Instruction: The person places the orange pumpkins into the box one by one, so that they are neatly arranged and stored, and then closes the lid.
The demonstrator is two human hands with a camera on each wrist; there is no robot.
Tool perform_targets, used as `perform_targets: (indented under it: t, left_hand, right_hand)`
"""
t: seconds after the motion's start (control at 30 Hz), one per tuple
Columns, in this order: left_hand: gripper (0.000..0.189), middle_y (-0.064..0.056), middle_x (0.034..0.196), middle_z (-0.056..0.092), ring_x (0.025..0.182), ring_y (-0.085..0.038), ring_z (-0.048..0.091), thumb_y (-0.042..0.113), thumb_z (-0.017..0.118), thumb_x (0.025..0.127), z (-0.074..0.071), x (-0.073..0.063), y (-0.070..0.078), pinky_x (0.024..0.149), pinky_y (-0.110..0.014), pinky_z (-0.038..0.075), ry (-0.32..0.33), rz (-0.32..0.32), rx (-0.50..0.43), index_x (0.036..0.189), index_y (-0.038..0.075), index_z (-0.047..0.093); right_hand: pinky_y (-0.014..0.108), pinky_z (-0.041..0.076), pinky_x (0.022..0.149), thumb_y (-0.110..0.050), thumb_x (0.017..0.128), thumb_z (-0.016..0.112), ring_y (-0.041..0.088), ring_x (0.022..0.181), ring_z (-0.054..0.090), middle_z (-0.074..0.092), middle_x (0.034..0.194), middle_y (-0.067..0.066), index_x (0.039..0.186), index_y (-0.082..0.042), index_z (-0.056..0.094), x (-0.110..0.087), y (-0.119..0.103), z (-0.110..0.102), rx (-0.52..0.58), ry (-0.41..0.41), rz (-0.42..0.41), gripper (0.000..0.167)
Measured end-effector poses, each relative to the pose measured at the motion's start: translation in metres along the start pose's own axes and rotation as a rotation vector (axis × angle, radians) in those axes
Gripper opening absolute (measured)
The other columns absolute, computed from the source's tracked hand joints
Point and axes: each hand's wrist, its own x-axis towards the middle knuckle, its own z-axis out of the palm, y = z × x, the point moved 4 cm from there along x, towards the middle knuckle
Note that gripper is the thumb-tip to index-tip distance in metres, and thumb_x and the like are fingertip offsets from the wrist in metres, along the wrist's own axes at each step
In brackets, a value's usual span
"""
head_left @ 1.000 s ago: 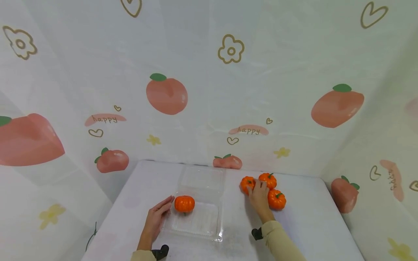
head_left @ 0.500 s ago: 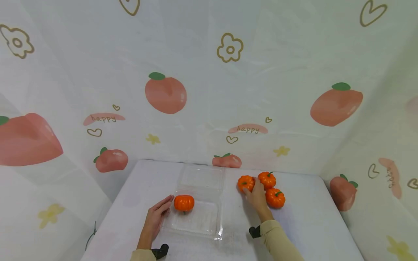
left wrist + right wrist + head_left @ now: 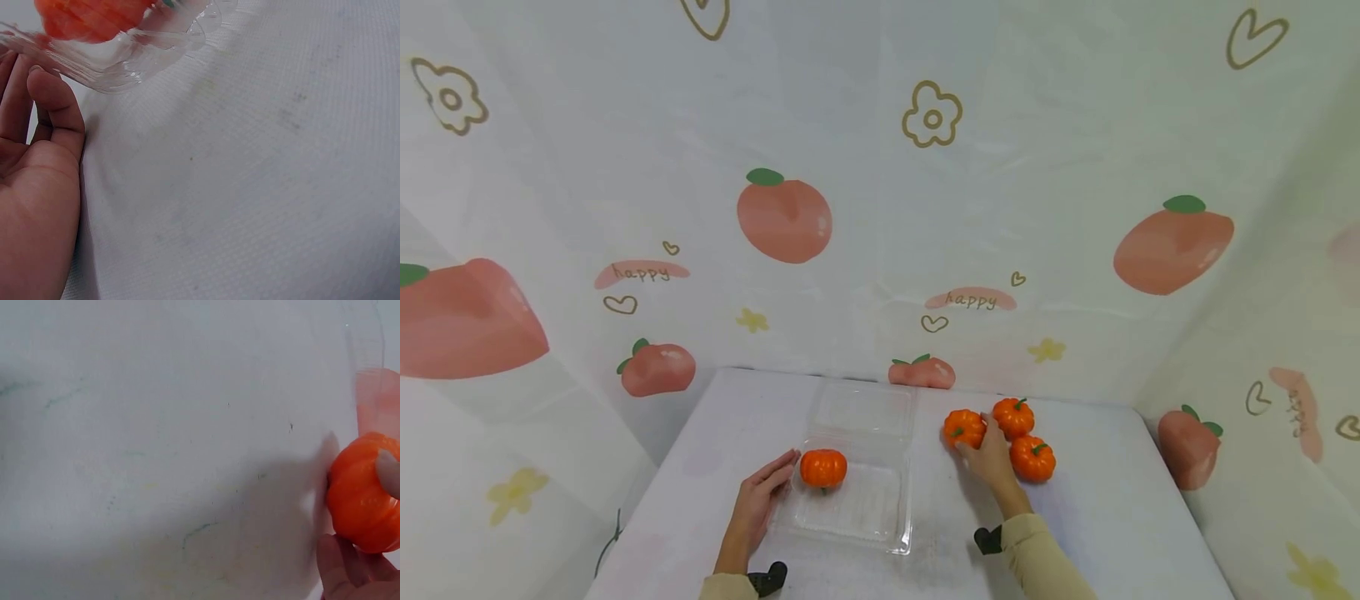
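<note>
My right hand (image 3: 987, 454) grips a small orange pumpkin (image 3: 962, 428) with a green stem, thumb on one side and fingers on the other. In the right wrist view that pumpkin (image 3: 364, 494) sits close over the white surface. My left hand (image 3: 758, 500) rests along the left side of a clear plastic clamshell box (image 3: 857, 533), its fingers touching the wall. The left wrist view shows the fingertips (image 3: 47, 84) right at the box's edge. Another pumpkin (image 3: 823, 469) lies on its side in the box's left part, stem toward me.
The box's clear lid (image 3: 865, 410) lies folded back behind it. Two more pumpkins (image 3: 1013, 418), (image 3: 1032, 459) stand just right of my right hand. A white-covered table (image 3: 1120, 517) ends at a printed cloth backdrop (image 3: 880, 167) behind and at both sides.
My right hand has drawn its pumpkin slightly left, away from the other two, and the pumpkin's stem has tipped toward me. The left hand and box have stayed put.
</note>
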Motion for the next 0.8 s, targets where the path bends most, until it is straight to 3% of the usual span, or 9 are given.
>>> perform_targets:
  t: [0.1,0.43,0.8]
  left_hand:
    - [0.059,0.006,0.140,0.066,0.112,0.012,0.062,0.032,0.072,0.094,0.000,0.000,0.000,0.092,-0.009,0.051,0.001,0.001,-0.007,0.146,0.008,0.056]
    - [0.059,0.010,0.136,0.068,0.112,0.012,0.063,0.032,0.072,0.094,0.000,0.002,-0.001,0.093,-0.010,0.051,0.000,0.000,-0.015,0.146,0.008,0.056]
    - [0.058,0.005,0.139,0.067,0.111,0.012,0.063,0.031,0.072,0.095,-0.001,0.002,-0.001,0.091,-0.010,0.052,0.010,0.001,-0.011,0.146,0.007,0.056]
  right_hand:
    - [0.064,0.026,0.122,-0.023,0.096,0.070,0.047,0.145,0.035,0.032,0.158,0.030,0.157,0.000,0.022,-0.002,0.000,0.000,0.011,-0.009,-0.007,0.081]
    - [0.061,0.030,0.122,-0.024,0.096,0.072,0.044,0.145,0.036,0.033,0.158,0.028,0.157,0.001,0.026,-0.008,-0.014,-0.005,0.056,0.037,-0.142,0.081]
    - [0.049,0.055,0.099,-0.028,0.094,0.075,0.035,0.124,0.055,0.042,0.153,0.024,0.155,0.001,0.030,-0.017,-0.041,-0.014,0.122,0.080,-0.261,0.081]
